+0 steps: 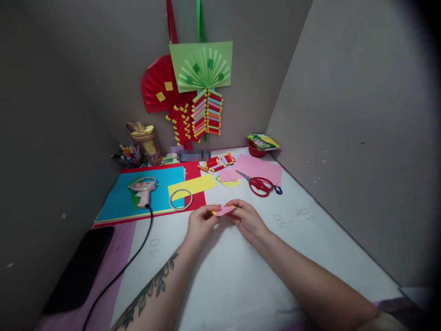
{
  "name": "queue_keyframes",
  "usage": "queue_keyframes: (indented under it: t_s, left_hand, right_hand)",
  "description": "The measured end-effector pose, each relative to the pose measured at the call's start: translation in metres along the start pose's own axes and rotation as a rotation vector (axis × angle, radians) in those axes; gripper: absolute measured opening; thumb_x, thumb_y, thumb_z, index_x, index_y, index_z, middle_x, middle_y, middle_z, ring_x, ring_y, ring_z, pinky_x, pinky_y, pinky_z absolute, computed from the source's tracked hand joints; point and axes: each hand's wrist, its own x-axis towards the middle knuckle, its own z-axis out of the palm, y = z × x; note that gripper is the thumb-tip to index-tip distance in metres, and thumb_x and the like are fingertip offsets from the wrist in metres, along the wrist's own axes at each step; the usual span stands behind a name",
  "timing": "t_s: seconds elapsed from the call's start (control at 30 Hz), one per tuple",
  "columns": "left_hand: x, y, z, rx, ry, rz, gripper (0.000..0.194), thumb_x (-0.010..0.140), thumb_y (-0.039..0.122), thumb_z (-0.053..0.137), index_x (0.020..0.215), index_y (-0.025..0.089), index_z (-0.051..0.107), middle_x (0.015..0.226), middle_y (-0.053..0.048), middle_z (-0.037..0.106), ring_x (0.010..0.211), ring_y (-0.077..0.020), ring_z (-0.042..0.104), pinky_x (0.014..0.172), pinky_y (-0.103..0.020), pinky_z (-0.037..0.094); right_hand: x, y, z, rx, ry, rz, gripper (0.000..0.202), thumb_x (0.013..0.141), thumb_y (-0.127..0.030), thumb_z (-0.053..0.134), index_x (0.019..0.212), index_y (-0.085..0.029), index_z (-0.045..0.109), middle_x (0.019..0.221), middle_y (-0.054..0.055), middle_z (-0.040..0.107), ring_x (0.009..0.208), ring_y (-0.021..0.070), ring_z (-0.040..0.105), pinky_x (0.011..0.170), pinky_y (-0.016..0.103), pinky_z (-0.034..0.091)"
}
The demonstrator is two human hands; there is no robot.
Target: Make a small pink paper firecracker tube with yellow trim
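Between my two hands is a small pink paper piece (224, 210) with yellow at both ends. My left hand (203, 222) pinches its left end, and my right hand (247, 221) pinches the right end. Both hands hover over the white tabletop near its middle. Beyond them lies a yellow paper strip (200, 185) with a silvery ring (181, 190) partly over it. Red-handled scissors (261, 186) rest to the right of my hands, on and beside pink paper (265, 169). Several small red paper rolls with yellow ends (214, 164) lie farther back.
A corded pink glue gun (144, 197) lies on blue paper (113, 193), its black cable (138, 253) running toward me. At left is a black flat object (81, 271). A red bowl (257, 150) stands at the back right. Paper fan decorations (206, 64) hang on the wall.
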Motion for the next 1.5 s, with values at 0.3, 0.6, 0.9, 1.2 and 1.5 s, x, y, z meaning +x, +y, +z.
queue_keyframes:
  t_s: [0.3,0.6,0.9,1.2,1.5]
  left_hand:
    - [0.004,-0.007,-0.002,-0.062,0.04,-0.057,0.022,0.063,0.027,0.072,0.082,0.015,0.07,0.078,-0.007,0.07,0.073,-0.0175,0.063,0.068,-0.027,0.048]
    - [0.003,-0.004,-0.003,-0.406,-0.06,-0.275,0.024,0.061,0.021,0.076,0.081,0.012,0.069,0.083,-0.008,0.07,0.08,-0.016,0.063,0.079,-0.027,0.047]
    - [0.003,0.001,-0.006,-0.134,-0.067,-0.081,0.03,0.063,0.03,0.075,0.086,0.012,0.069,0.083,-0.01,0.071,0.077,-0.0201,0.065,0.073,-0.03,0.049]
    - [0.0,0.0,-0.001,-0.026,0.026,-0.08,0.027,0.066,0.035,0.072,0.081,0.014,0.065,0.072,-0.006,0.07,0.067,-0.0171,0.065,0.063,-0.025,0.048]
    - [0.001,-0.003,-0.004,-0.049,-0.016,-0.156,0.027,0.067,0.038,0.07,0.072,0.013,0.061,0.059,-0.003,0.065,0.054,-0.0116,0.058,0.052,-0.019,0.041]
  right_hand:
    - [-0.005,-0.005,0.004,-0.067,-0.025,-0.032,0.018,0.053,-0.018,0.071,0.07,-0.019,0.065,0.063,-0.002,0.062,0.058,0.0107,0.056,0.057,0.024,0.042]
    - [-0.004,-0.001,0.0,-0.2,-0.112,-0.187,0.018,0.057,-0.016,0.07,0.074,-0.021,0.063,0.067,-0.003,0.063,0.056,0.0095,0.052,0.051,0.022,0.036]
    - [-0.004,-0.005,0.002,-0.083,-0.037,-0.093,0.024,0.054,-0.026,0.076,0.071,-0.019,0.061,0.061,-0.002,0.063,0.055,0.0112,0.057,0.055,0.024,0.043]
    - [-0.005,-0.004,0.001,-0.106,0.023,-0.104,0.029,0.056,-0.03,0.078,0.075,-0.018,0.06,0.057,-0.004,0.059,0.052,0.0101,0.056,0.05,0.022,0.04]
    - [-0.004,-0.003,0.002,-0.129,0.018,-0.156,0.027,0.058,-0.032,0.077,0.077,-0.018,0.064,0.059,-0.001,0.063,0.055,0.0116,0.057,0.055,0.024,0.043]
